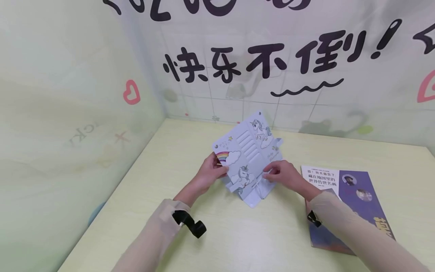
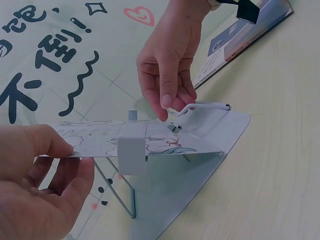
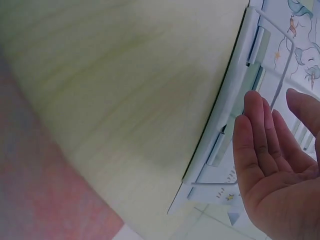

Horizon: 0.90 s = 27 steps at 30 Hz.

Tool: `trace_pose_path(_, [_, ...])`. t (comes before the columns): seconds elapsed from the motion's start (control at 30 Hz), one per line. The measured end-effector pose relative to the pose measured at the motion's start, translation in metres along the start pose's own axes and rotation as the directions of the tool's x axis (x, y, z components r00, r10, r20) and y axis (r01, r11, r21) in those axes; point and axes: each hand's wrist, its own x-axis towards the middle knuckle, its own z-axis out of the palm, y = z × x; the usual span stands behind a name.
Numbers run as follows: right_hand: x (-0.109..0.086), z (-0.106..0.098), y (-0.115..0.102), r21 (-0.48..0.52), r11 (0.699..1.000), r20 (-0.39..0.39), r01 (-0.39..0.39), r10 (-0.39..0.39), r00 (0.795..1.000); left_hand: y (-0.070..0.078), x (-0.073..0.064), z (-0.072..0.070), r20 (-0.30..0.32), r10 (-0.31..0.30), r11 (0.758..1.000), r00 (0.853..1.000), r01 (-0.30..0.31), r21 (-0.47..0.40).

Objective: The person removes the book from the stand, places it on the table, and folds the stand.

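A white book stand [image 1: 249, 151] printed with unicorns and a rainbow is tilted over the table, its back plate raised from the base plate [image 2: 165, 190]. My left hand [image 1: 210, 170] grips the back plate's left edge, thumb on the printed face and fingers behind. At the stand's lower front, my right hand [image 1: 283, 175] has its fingers at the white wire page holder [image 3: 289, 65]. In the right wrist view the thumb stands apart from the gently bent fingers [image 3: 250, 145], which hide part of the wire. Thin metal struts [image 2: 114, 187] show behind the back plate.
A purple and white book [image 1: 357, 196] lies on the pale wooden table [image 1: 238, 241] at the right, partly beneath the right forearm. Behind the table hangs a white cloth [image 1: 217, 102] with black lettering. Black camera mounts [image 1: 190, 223] sit on both wrists.
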Motion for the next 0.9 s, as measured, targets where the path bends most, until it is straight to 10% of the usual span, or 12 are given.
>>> trace_pose_path(0.9, [0.000,0.001,-0.002,0.098,0.994,0.024,-0.056,0.054,0.998,-0.005,-0.011,0.007,0.085,-0.004,0.999,0.996,0.008,-0.047])
